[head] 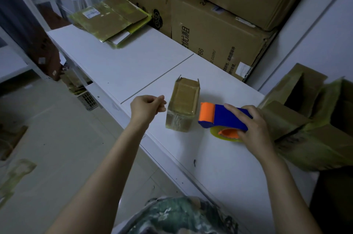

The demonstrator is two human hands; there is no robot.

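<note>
The small box [181,107] lies in the middle of the white table [114,65], with one short end toward the person. Its top and its near end are covered with glossy tape, and the tape at the near end looks wrinkled. At the far end two small flaps stand up, so this end seems not yet closed. Judging from this, the sealing is perhaps a little more than half done: the far end is left to tape, and maybe the sides, which are hard to see. The right hand [252,124] grips the blue and orange dispenser [223,117] from above, fingers curled around its body. The dispenser is just right of the box and does not touch it, and its yellow tape roll [227,138] is low at the table. The left hand [147,106] hovers just left of the box, loosely curled, with nothing seen in it. Flat cartons [108,17] lie at the far left, big cartons [219,33] stand at the far side, and open boxes [305,109] wait at the right.
</note>
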